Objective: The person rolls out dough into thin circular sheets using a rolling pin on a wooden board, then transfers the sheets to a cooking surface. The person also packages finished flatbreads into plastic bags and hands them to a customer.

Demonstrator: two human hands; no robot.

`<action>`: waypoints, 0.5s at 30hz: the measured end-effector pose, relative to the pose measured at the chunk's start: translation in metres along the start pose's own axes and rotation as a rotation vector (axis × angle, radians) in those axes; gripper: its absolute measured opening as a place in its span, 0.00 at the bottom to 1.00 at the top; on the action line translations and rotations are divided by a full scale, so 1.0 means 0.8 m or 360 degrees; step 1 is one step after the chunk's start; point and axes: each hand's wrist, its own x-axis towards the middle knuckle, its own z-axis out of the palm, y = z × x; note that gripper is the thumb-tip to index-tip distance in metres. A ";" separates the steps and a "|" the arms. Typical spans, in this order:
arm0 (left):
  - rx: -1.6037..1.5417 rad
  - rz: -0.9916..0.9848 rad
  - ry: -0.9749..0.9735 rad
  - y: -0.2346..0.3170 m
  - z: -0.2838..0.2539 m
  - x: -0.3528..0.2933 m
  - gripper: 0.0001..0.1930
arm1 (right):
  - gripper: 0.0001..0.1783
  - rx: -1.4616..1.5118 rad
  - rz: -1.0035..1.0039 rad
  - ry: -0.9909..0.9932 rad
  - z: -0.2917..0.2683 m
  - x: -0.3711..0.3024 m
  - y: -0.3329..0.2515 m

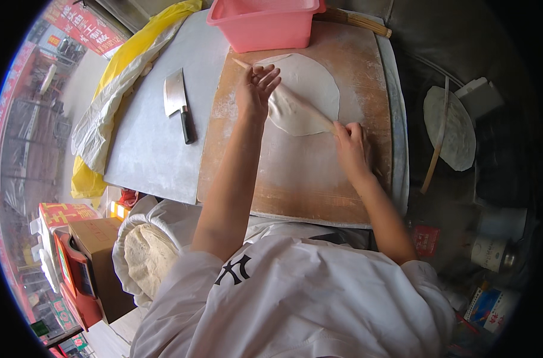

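Observation:
A thin, round sheet of dough (310, 80) lies on the floured wooden board (358, 65) in front of me. A tapered wooden rolling pin (304, 107) crosses it at a slant, from the far left to the near right, and the dough is wrinkled beside it. My right hand (353, 146) is closed around the pin's near right end. Close to the pin's far left end is my left hand (256, 89), its fingers apart and gripping nothing; whether the hand touches the pin, I cannot tell.
A cleaver (177, 101) with a black handle lies on the grey table left of the board. Behind the dough stands a pink plastic tub (265, 27), with a bundle of sticks (355, 22) beside it. A flour sack (146, 256) stands open at the lower left.

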 end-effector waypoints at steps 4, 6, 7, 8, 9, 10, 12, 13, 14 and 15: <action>0.1364 0.0492 0.0155 0.006 -0.031 0.015 0.13 | 0.21 0.0125 -0.0017 0.0060 -0.002 -0.003 -0.013; 0.1937 0.0352 0.0400 0.017 -0.071 0.008 0.16 | 0.20 0.0155 0.0033 0.0076 -0.005 -0.004 -0.015; 0.2201 0.0106 0.0460 0.021 -0.086 0.006 0.17 | 0.19 0.0178 0.0055 0.0081 -0.006 -0.003 -0.017; 0.2370 0.0082 0.0367 0.019 -0.084 -0.005 0.18 | 0.19 0.0160 0.0035 0.0090 -0.004 -0.003 -0.017; 0.2535 0.0060 0.0265 0.017 -0.069 -0.019 0.18 | 0.20 0.0139 0.0015 0.0102 -0.004 -0.001 -0.015; 0.2698 0.0036 0.0157 0.010 -0.060 -0.027 0.19 | 0.20 0.0118 -0.0004 0.0115 -0.004 -0.001 -0.014; 0.2644 0.0140 0.0159 -0.004 -0.049 -0.030 0.17 | 0.19 0.0097 -0.0001 0.0101 -0.005 -0.001 -0.016; 0.2439 0.0094 0.0175 -0.006 -0.045 -0.030 0.16 | 0.19 0.0083 0.0007 0.0097 -0.005 -0.002 -0.016; 0.1244 -0.0115 0.0127 -0.004 -0.030 -0.022 0.16 | 0.18 0.0124 -0.0003 0.0111 0.000 -0.003 -0.013; 0.0049 -0.0317 0.0071 -0.003 -0.013 -0.015 0.15 | 0.18 0.0162 -0.0007 0.0129 0.008 -0.005 -0.009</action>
